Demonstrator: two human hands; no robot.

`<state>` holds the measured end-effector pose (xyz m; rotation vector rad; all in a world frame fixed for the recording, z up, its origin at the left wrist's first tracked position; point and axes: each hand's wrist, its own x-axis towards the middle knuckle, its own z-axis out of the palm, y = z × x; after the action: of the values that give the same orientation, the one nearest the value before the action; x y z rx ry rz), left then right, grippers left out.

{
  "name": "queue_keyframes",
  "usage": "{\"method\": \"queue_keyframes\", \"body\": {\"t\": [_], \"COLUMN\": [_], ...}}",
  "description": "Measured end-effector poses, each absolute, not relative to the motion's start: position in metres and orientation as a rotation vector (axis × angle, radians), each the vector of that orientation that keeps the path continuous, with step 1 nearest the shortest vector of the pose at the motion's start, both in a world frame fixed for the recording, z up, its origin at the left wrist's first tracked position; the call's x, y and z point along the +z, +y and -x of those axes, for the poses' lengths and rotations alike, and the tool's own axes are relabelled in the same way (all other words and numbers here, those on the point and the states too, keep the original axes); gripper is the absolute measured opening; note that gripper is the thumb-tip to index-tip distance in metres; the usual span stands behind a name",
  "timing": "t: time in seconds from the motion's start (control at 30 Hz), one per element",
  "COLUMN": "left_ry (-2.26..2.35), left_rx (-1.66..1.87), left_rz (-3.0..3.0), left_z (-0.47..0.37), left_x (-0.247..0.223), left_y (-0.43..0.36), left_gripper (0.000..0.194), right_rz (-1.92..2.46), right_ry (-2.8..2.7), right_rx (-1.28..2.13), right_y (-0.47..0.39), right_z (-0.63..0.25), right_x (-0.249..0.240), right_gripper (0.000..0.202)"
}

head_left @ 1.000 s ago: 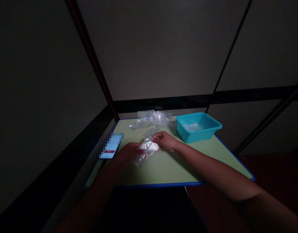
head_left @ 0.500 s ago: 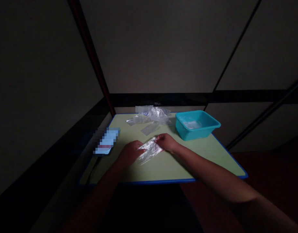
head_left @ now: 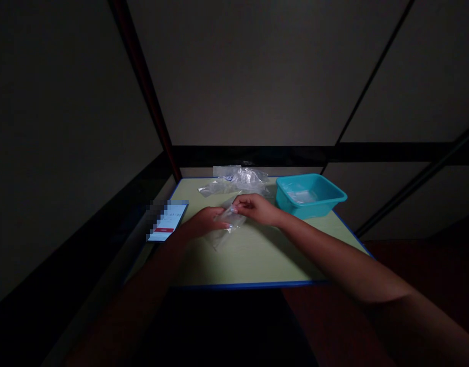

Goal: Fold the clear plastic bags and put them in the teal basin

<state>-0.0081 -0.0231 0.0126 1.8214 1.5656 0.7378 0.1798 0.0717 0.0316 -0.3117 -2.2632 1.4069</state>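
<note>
Over the middle of the table, a clear plastic bag (head_left: 223,233) is held between both hands, tilted and partly folded. My left hand (head_left: 208,221) grips its left side, thumb over the film. At the upper right end, my right hand (head_left: 255,209) pinches the bag's edge between thumb and fingers. Behind the hands lies a loose heap of clear plastic bags (head_left: 242,178). One flat bag lying nearer is mostly covered by my right hand.
A turquoise plastic basin (head_left: 312,206) with some clear plastic inside stands at the table's right. On the left lies a phone (head_left: 169,220) with its screen lit, partly pixelated. The light table (head_left: 257,265) has a blue edge; wall panels rise behind and at left.
Both hands have moved slightly away from me and left with the bag. The bag's film is now more upright and bunched, and my right hand covers more of the flat bag behind.
</note>
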Motion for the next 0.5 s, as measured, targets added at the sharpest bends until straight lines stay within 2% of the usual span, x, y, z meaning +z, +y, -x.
{"method": "queue_keyframes", "body": {"t": [0.07, 0.23, 0.37, 0.5], "left_ry": [1.62, 1.717, 1.878, 1.827], "left_rx": [0.689, 0.686, 0.511, 0.362], "left_rz": [-1.816, -1.884, -2.133, -2.475], "left_z": [0.01, 0.004, -0.013, -0.033], "left_x": [0.014, 0.021, 0.02, -0.007], "left_y": [-0.022, -0.039, -0.055, -0.069], "left_gripper": [0.033, 0.033, 0.031, 0.038], "right_rz": [0.282, 0.263, 0.089, -0.117], "right_ry": [-2.276, -2.365, -2.469, -2.565], "right_rx": [1.369, 1.138, 0.765, 0.33], "right_y": [0.076, 0.077, 0.067, 0.054], "right_z": [-0.183, -0.201, -0.225, -0.251], "right_x": [0.036, 0.041, 0.028, 0.002], "right_gripper": [0.017, 0.018, 0.018, 0.021]}}
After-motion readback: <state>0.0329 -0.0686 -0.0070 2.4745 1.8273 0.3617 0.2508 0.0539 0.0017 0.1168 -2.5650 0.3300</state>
